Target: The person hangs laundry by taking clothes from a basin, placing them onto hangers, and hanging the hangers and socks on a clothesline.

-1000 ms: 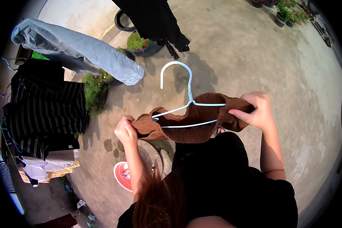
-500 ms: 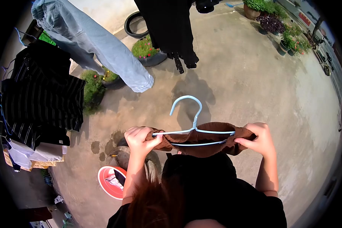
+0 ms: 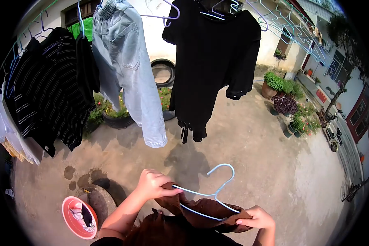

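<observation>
A brown garment [image 3: 203, 208] with a gathered edge is stretched between my hands at the bottom centre. The light blue hanger [image 3: 222, 185] sits inside its opening, its hook sticking up above the cloth. My left hand [image 3: 153, 184] is closed on the garment's left end, beside the hanger's left tip. At the right end, my right hand [image 3: 257, 218] pinches the cloth near the hanger's other tip. The garment's lower part is hidden by its upper edge and my hair.
Light blue jeans [image 3: 127, 69], a black top [image 3: 213, 61] and striped black clothes [image 3: 53, 86] hang ahead. Empty hangers [image 3: 291, 28] hang at the upper right. A red basin [image 3: 78, 217] holding clothes stands lower left, beside a round stone slab [image 3: 100, 201]. Potted plants [image 3: 285, 104] stand beyond.
The view has tilted up, showing the hanging clothes and hangers more fully. My hands, with the garment and hanger, now appear lower in view, and the garment slants down to the right.
</observation>
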Demonstrator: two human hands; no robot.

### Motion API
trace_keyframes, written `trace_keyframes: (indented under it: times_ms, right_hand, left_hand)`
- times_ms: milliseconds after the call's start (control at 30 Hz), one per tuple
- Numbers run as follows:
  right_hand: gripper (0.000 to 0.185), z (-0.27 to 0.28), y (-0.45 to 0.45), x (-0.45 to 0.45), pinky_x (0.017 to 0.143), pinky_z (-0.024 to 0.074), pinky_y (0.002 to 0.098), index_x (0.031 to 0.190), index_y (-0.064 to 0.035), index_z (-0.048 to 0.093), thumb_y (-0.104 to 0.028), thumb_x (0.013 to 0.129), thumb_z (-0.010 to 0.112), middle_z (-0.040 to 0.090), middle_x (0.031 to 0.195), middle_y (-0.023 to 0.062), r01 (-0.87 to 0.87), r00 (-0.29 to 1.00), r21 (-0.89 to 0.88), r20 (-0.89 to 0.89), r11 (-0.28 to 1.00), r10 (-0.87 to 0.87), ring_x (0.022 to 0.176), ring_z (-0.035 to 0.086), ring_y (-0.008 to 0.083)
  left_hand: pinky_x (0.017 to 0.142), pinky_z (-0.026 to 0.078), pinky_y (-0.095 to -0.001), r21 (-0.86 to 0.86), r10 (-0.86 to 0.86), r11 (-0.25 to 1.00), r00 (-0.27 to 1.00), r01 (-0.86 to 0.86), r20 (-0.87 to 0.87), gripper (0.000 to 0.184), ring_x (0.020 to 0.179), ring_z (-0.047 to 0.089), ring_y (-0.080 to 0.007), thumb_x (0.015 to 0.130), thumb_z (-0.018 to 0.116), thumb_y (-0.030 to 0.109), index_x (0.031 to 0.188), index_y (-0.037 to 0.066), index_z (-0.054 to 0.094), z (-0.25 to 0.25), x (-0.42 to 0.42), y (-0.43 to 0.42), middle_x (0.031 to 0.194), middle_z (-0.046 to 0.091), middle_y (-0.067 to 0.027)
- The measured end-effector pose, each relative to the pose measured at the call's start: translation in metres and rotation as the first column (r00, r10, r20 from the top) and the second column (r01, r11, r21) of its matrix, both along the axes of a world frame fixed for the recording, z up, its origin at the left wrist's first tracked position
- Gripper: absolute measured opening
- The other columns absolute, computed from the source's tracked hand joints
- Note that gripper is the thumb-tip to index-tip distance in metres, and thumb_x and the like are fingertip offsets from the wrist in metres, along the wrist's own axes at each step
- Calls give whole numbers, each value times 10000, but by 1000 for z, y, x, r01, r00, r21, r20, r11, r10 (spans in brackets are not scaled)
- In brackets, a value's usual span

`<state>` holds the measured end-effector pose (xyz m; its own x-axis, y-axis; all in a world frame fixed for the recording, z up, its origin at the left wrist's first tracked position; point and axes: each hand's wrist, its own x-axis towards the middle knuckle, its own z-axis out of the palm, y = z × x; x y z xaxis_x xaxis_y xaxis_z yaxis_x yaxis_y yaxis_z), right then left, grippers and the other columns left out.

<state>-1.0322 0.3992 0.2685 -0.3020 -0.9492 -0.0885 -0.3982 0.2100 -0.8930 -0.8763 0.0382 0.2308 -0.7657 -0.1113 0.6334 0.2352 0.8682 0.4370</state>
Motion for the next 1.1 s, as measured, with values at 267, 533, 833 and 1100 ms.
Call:
trace_keyframes:
  times_ms: [267,533,833,1100]
  right_hand:
    - [190,9,53,-19,570,449,234,867,59,664,-129,854,687,642,711,1,426,905,18,9,905,-426,660,542,53]
    - [229,124,-36,-20,628,451,224,901,70,632,-158,890,647,630,791,-8,480,877,-174,51,860,-479,723,523,46]
    - [302,197,-175,-75,642,455,250,937,57,634,-243,917,598,623,767,-6,320,794,-518,-311,793,-523,697,512,49]
    - [429,300,-303,-103,595,443,330,774,58,626,-362,859,620,588,616,98,238,509,-669,-531,704,-677,581,546,157]
  left_hand:
    - [899,451,-373,313,51,947,996,-73,77,462,1056,579,-301,807,680,287,1174,25,578,-1,-21,-18,1134,605,-166]
    - [1046,345,-375,549,77,829,994,-103,71,465,1243,456,-291,912,535,185,1338,27,439,-13,0,-15,1329,494,-159]
    - [794,491,-315,586,232,734,938,-342,257,183,850,653,-211,909,544,127,927,-10,665,-30,96,-10,860,692,-106]
    - [692,502,-277,639,489,558,832,-529,262,196,709,658,-173,903,537,97,882,-56,657,-62,188,-17,741,682,-123]
